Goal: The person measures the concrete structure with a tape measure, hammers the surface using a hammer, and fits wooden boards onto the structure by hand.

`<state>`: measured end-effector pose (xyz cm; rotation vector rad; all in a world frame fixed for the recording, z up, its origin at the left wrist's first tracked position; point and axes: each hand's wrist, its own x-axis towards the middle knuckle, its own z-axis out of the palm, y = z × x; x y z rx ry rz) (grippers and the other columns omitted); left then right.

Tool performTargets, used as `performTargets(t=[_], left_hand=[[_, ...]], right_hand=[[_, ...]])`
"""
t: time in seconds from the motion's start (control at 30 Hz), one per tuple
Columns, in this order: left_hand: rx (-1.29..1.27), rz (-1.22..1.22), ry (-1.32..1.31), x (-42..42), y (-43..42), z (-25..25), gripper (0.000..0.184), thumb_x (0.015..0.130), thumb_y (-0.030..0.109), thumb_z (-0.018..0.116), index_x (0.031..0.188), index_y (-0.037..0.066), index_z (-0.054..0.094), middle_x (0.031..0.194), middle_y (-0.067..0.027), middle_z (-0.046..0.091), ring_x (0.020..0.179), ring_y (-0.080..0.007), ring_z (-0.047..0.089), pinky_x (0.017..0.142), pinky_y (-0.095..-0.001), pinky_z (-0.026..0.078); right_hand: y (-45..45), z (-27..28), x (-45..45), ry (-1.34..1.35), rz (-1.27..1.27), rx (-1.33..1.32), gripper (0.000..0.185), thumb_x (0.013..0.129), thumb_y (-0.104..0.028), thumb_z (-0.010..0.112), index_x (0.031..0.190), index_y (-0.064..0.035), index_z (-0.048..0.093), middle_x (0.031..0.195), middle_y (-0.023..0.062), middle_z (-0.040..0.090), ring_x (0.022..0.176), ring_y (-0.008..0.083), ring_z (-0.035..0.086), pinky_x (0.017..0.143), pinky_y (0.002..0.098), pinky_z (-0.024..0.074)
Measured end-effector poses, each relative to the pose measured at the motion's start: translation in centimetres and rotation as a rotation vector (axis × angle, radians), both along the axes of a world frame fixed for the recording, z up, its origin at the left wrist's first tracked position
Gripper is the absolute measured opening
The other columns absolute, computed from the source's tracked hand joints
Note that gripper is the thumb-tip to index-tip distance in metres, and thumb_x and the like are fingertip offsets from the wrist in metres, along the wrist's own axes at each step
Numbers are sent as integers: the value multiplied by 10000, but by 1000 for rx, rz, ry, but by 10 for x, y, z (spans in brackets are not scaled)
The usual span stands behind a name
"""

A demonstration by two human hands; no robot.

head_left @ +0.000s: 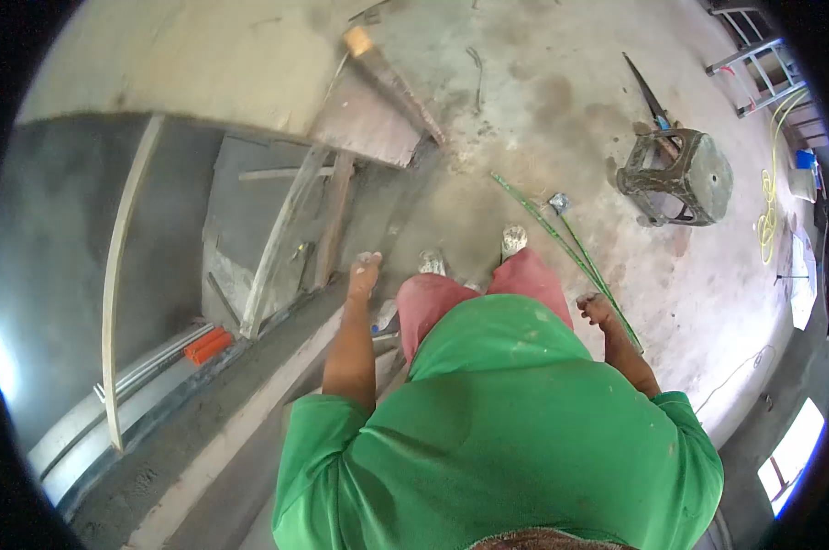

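My left hand (365,273) hangs beside my left knee, close to the grey ledge; its fingers are bunched and whitened with dust, and what they hold, if anything, is too small to tell. On the other side, my right hand (597,311) is beside my right thigh with its fingers loosely apart and nothing in them. Two thin green strips (575,258) lie on the floor just past that hand. A small grey object (558,203) lies by the strips' far part.
An overturned stool (710,179) lies at the right, near a handsaw (646,90). Wooden props (121,247) stand at the left. Orange blocks (207,345) rest on the ledge (199,431). A ladder (763,69) and yellow hose (768,197) are at the far right.
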<state>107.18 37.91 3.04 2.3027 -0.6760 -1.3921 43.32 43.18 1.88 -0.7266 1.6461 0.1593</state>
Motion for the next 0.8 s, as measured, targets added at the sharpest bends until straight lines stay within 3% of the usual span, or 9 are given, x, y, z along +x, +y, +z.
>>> performTargets(t=[0.1, 0.23, 0.33, 0.43, 0.5, 0.53, 0.6, 0.73, 0.8], left_hand=[[11, -236, -52, -50, -15, -21, 631, 837, 397, 676, 1231, -81, 560, 1220, -230, 610, 1167, -294, 571, 962, -358, 429], [79, -344, -213, -89, -6, -106, 318, 869, 326, 630, 960, 23, 654, 843, -90, 642, 713, -204, 590, 643, -360, 473], [191, -403, -182, -140, -42, -69, 312, 862, 324, 618, 961, 32, 658, 843, -73, 643, 675, -191, 575, 633, -350, 468], [260, -301, 4, -170, -65, -58, 308, 861, 322, 604, 981, 44, 657, 830, -59, 633, 706, -170, 574, 630, -340, 467], [238, -425, 7, -179, -86, -72, 624, 834, 440, 617, 1161, -92, 590, 1178, -299, 609, 1149, -388, 571, 964, -423, 439], [228, -427, -3, -180, -98, -83, 624, 834, 440, 617, 1161, -92, 590, 1178, -299, 609, 1149, -388, 571, 964, -423, 439], [139, -889, -173, -182, -120, -105, 571, 847, 430, 600, 1145, -56, 619, 1185, -269, 617, 1150, -370, 576, 964, -420, 442], [86, -999, -239, -213, -196, -110, 570, 855, 446, 594, 1138, -48, 629, 1198, -246, 619, 1170, -380, 563, 981, -422, 435], [272, -906, -171, -258, -265, -66, 583, 854, 448, 608, 1165, -45, 614, 1199, -253, 615, 1166, -391, 565, 983, -432, 437]], right_hand=[[-43, -3, -31, 3, 135, -161, 196, 844, -168, 570, 973, -72, 684, 771, 27, 639, 666, 136, 613, 467, 298, 461], [-94, 40, -49, 23, -64, -317, 173, 855, -166, 575, 955, -68, 677, 744, 34, 624, 633, 145, 572, 487, 281, 444], [-107, 45, -84, 29, -96, -444, 199, 821, -200, 605, 772, -20, 674, 644, 92, 639, 552, 172, 569, 556, 349, 477], [-113, 52, -115, 99, -153, -277, 176, 812, -182, 593, 765, -34, 677, 643, 90, 636, 516, 174, 553, 514, 341, 468], [-121, 45, -132, 68, -136, -270, 155, 815, -153, 587, 774, -28, 669, 678, 90, 636, 563, 174, 576, 503, 325, 480], [-129, 40, -138, 47, -115, -260, 135, 817, -125, 582, 784, -23, 662, 713, 90, 635, 610, 174, 599, 493, 308, 491], [-149, 30, -144, 15, -182, -286, 143, 822, -127, 577, 790, -19, 666, 737, 92, 646, 629, 172, 611, 497, 305, 495], [-199, -5, -170, -54, -35, -539, 191, 830, -148, 567, 914, -23, 683, 822, 64, 667, 693, 148, 629, 525, 287, 493], [-257, -5, -182, -75, -67, -633, 211, 831, -157, 566, 947, -29, 688, 831, 53, 665, 705, 143, 628, 533, 284, 491]])
